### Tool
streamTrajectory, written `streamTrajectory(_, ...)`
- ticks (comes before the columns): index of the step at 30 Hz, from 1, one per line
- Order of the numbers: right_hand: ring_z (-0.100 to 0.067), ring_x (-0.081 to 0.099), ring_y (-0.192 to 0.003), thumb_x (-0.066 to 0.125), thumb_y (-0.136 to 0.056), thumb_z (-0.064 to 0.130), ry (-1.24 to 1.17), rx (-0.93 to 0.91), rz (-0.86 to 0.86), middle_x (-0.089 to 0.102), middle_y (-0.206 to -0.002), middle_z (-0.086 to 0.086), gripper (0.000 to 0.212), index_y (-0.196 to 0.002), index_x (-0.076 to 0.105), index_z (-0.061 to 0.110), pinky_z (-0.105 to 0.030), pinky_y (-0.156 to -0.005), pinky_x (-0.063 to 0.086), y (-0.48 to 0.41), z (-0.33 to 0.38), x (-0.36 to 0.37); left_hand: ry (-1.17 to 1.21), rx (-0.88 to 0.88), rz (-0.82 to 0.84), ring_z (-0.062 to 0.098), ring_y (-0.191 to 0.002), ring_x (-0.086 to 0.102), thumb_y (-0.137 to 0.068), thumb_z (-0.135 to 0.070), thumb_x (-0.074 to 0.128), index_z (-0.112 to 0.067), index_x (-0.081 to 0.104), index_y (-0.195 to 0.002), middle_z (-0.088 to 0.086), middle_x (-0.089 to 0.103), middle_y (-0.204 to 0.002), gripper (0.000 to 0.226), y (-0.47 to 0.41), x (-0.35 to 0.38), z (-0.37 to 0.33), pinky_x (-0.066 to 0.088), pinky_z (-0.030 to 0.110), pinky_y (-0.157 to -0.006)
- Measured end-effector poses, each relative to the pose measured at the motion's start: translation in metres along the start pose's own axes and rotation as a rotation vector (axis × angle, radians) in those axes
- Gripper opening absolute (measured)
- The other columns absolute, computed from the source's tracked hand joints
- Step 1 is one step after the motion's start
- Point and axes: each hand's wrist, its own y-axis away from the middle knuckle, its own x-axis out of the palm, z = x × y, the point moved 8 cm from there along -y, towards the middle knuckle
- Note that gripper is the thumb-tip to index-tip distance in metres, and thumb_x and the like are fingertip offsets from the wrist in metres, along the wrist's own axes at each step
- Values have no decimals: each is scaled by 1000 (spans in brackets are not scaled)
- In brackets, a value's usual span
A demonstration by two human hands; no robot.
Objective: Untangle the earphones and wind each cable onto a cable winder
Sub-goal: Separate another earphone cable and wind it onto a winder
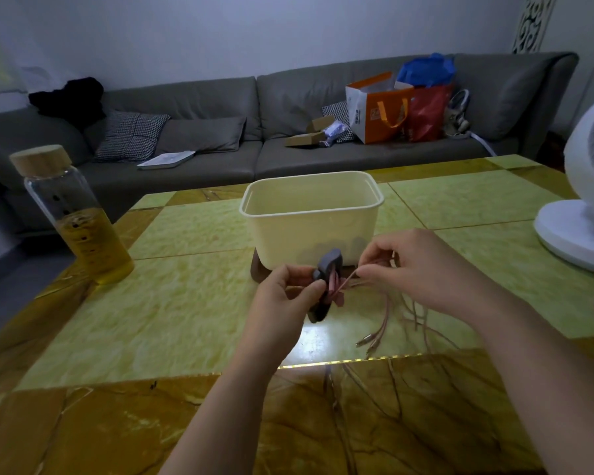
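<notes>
With the left hand (282, 298) pinching the small grey-purple plastic cable winder (328, 265) above the green-and-amber marble table (186, 303), just before the cream plastic tub (309, 234), and the right hand (422, 265) pinching the thin pink earphone cable (344, 283) taut beside it, lay each turn flat against the last. Feed slack gently, minding the metal plugs (364, 341) trailing on the tabletop, likely to snag.
</notes>
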Motion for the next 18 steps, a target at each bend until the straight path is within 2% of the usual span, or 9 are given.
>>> streamTrajectory(3,2,58,-80,66,-88,27,-27,-27,-22,64,-84,16,7,-85,66,34,-17,-66,42,0,0,0,-39,3,87,24,-97,69,-91,-15,66,-15,64,-101,8,74,-97,11,2,4,-1,51,52,-91)
streamTrajectory(6,1,57,-83,66,-87,25,-61,-59,-84,65,-86,14,5,-87,68,30,-18,-73,46,-1,2,-4,14,14,188,27,-97,70,-94,-7,60,-6,60,-103,11,75,-95,9,7,11,-7,50,53,-94)
streamTrajectory(10,6,56,-79,65,-88,25,-126,-52,-79,65,-84,16,6,-86,68,31,-6,-64,42,-2,-2,-4,152,46,294,29,-95,71,-94,1,53,4,54,-103,16,75,-91,10,13,14,-17,53,43,-91)
streamTrajectory(13,6,59,-73,64,-89,25,-263,-13,-54,67,-80,15,9,-84,68,31,-5,-61,43,-3,-7,1,252,58,361,32,-95,71,-91,-2,54,2,55,-100,19,74,-90,10,19,16,-25,55,32,-83)
streamTrajectory(15,1,65,-76,66,-86,24,-440,32,-6,71,-80,11,5,-84,70,26,-10,-69,47,-6,-12,14,339,55,384,31,-91,71,-88,-7,57,2,55,-102,20,73,-94,16,22,16,-29,55,30,-80)
streamTrajectory(16,-5,67,-79,67,-84,26,-545,36,48,72,-81,8,7,-85,71,22,-17,-76,49,-6,-11,23,388,47,378,30,-89,70,-88,-8,60,3,55,-106,21,72,-98,21,21,14,-29,55,32,-80)
streamTrajectory(18,-20,61,-79,70,-76,37,-781,47,161,70,-81,-3,24,-86,73,15,-31,-83,48,-4,-8,47,488,7,339,30,-91,67,-87,-12,63,3,54,-113,24,69,-105,32,18,8,-24,54,36,-88)
